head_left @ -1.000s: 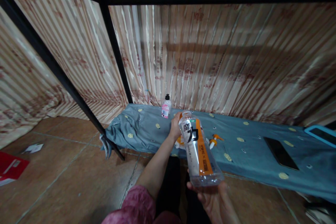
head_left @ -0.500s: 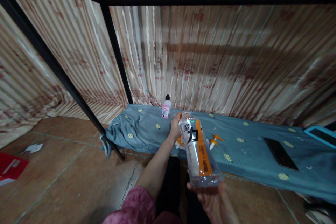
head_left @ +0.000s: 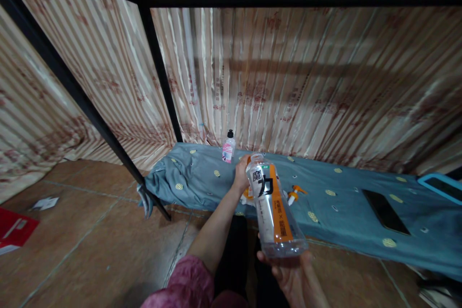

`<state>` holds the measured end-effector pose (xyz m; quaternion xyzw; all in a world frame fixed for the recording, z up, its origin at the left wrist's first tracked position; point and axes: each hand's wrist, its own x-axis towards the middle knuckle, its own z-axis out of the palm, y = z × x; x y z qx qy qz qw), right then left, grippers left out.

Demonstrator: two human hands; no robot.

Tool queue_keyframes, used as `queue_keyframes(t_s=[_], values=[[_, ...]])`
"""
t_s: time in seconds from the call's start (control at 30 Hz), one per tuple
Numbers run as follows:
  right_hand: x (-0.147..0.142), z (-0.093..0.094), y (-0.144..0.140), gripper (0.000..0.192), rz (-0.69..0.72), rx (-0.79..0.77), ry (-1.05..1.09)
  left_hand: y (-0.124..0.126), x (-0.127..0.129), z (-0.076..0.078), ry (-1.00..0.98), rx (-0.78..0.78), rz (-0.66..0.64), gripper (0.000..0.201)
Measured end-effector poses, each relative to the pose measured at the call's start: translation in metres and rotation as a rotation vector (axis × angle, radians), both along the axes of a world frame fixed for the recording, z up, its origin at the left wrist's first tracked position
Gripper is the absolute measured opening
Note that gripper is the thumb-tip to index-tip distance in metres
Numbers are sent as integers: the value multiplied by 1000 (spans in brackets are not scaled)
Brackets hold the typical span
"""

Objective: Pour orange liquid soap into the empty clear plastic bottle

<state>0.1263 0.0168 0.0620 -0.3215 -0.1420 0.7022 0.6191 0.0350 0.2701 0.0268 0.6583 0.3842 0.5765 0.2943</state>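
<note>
A clear plastic bottle (head_left: 276,211) with an orange and silver label is held tilted in front of me, its neck away and its base towards me. My left hand (head_left: 243,173) grips it by the neck; part of the fingers is hidden behind the bottle. Under the base, my right hand (head_left: 288,274) supports it with curved fingers. Just beyond the bottle, an orange pump head (head_left: 296,193) lies on the blue-grey cloth. Something orange and white (head_left: 248,195) shows partly behind the bottle and my left wrist.
A small bottle with pink label and black cap (head_left: 228,148) stands on the cloth-covered bench (head_left: 202,173). A dark phone (head_left: 385,211) and a blue-framed device (head_left: 442,187) lie right. Black posts (head_left: 160,72) rise at left. A red box (head_left: 16,228) is on the floor.
</note>
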Motion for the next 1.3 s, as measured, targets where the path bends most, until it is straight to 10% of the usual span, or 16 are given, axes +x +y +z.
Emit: queue_keyframes(t_s=[1.3], values=[[0, -1, 0, 42, -4, -3, -12, 3, 1, -3, 5, -2, 7, 17]])
